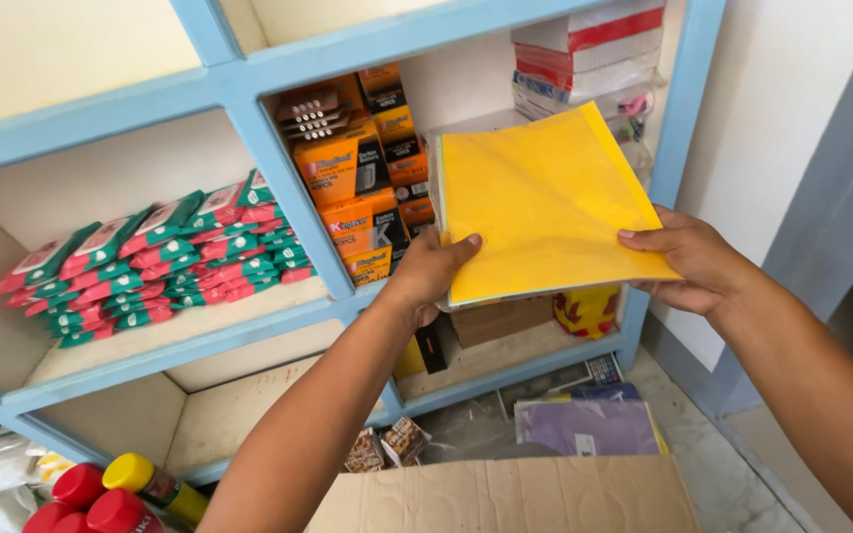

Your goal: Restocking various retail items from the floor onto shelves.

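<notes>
Both hands are clamped on a stack of yellow folders, one at each lower corner. The left hand pinches the near-left corner, thumb on top and fingers underneath; the right hand has the near-right edge, thumb lying flat on the top sheet. So each grip is closed on the stack, not loose.

The stack sits between the hands and runs away from them, up toward the shelf. It's tilted, far edge higher than the near one, with its long axis pointing roughly into the right-hand cubby. The far corner is already level with that opening, close to the orange boxes on its left and the red and white boxes stacked above. Neither hand looks clearly nearer the shelf; the left is closer to the divider.

Further out: green and red packets in the next cubby over, a brown box below the stack, purple folders on the floor, red-capped bottles bottom left, and a cardboard box near the camera.
</notes>
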